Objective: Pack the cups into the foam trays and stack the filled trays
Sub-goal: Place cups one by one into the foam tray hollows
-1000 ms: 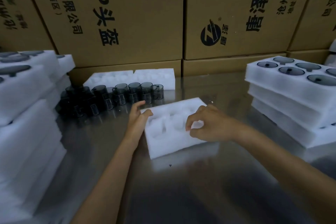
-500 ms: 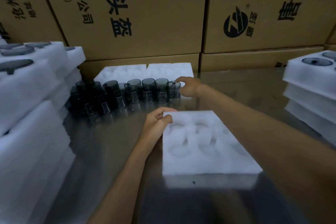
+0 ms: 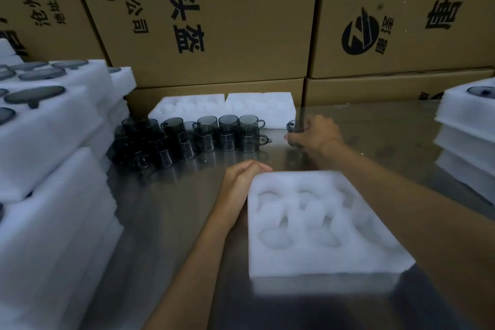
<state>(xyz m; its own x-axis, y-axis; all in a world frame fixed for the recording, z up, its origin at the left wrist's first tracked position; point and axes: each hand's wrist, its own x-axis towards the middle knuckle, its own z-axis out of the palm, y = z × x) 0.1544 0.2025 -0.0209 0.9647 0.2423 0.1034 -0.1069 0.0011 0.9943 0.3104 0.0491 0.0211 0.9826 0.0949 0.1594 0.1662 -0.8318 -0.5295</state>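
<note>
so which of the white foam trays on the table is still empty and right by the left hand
The near white foam tray, its pockets all empty, with the left hand at its far left corner; the two other empty trays lie behind the smoky glass cups.

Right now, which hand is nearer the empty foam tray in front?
Left. The left hand rests against the empty foam tray at its far-left corner; the right hand is beyond it, gripping a smoky cup.

The rectangular moulded foam tray (image 3: 316, 225) is plain white, as are the stacked foam trays (image 3: 51, 169) at left. The small handled glass cups (image 3: 227, 132) are smoky grey, see-through. The cardboard boxes (image 3: 222, 21) are tan-brown with black printed characters and a round black logo. The metal tabletop (image 3: 166, 209) is shiny grey.
</note>
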